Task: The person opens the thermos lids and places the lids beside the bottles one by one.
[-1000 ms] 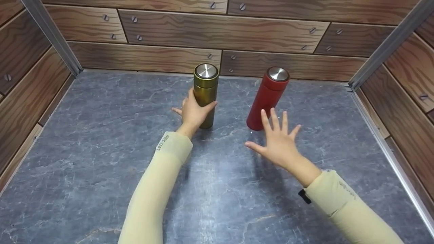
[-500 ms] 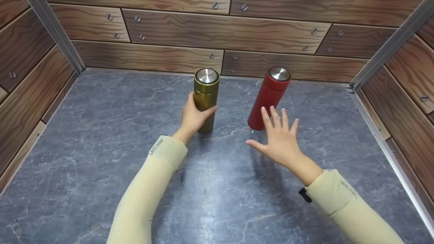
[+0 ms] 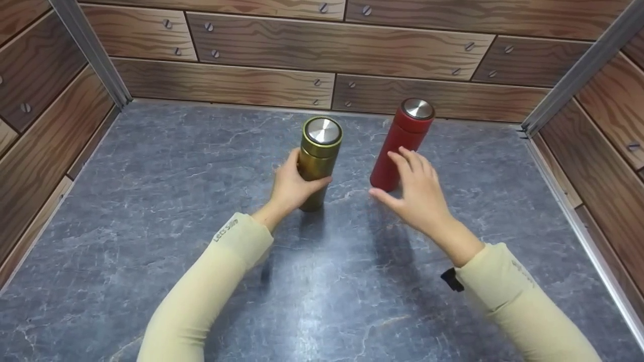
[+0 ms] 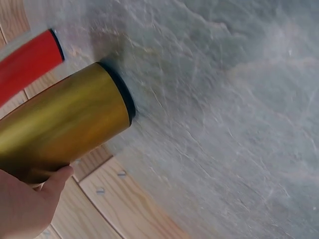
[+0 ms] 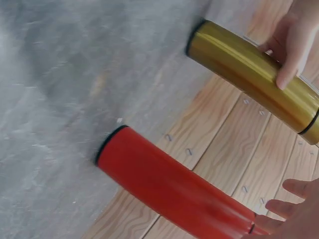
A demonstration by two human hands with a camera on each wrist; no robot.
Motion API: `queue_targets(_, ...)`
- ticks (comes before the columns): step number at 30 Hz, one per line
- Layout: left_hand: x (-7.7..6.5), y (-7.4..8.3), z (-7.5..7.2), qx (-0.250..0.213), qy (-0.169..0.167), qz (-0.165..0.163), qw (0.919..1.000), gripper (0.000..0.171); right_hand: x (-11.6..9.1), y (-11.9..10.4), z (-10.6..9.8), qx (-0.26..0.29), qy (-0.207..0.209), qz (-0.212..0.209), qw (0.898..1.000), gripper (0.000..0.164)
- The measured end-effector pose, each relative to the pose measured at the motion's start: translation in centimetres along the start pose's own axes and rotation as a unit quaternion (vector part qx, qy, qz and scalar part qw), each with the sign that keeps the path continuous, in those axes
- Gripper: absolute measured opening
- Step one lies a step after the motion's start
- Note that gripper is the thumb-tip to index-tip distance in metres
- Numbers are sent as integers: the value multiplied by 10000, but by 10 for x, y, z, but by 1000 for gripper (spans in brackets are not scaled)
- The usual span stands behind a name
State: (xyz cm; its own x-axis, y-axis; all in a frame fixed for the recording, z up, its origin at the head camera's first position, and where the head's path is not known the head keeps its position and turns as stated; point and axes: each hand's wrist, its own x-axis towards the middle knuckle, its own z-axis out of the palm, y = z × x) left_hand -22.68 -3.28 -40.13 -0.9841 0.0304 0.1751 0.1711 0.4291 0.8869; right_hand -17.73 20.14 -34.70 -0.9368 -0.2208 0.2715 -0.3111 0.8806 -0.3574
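Note:
A gold thermos bottle [image 3: 317,166] with a silver lid top stands tilted slightly in the head view, and my left hand [image 3: 291,187] grips its body, thumb across the near side. In the left wrist view the bottle's dark base [image 4: 119,94] is right at the table surface. To the right is a red thermos bottle [image 3: 400,143], also silver-topped, upright near the back. My right hand [image 3: 421,198] is just in front of it, thumb and fingers spread apart and gently bent. From the right wrist, those fingers [image 5: 281,208] show beside the red bottle's upper end with nothing between them.
Both bottles stand on a grey marble-patterned table [image 3: 151,241]. Behind them rises a wood-print wall [image 3: 251,83], with metal corner posts and more plank-print panels [image 3: 611,128] at left and right.
My left hand has brought the gold thermos bottle nearer to me and a little rightward. My right hand's spread fingers have bent and come closer to the red one, which stays in place.

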Motion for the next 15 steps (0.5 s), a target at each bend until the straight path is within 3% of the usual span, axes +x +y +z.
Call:
queue_targets(9,-16,15,14,-345,-315,130,9988,68,15,-15,-24,1066,150,-46,9942,67)
queue_targets(15,-25,20,23,-413,-553,243,9973,68,20,-28,-34,1289,-1,-14,9917,68)
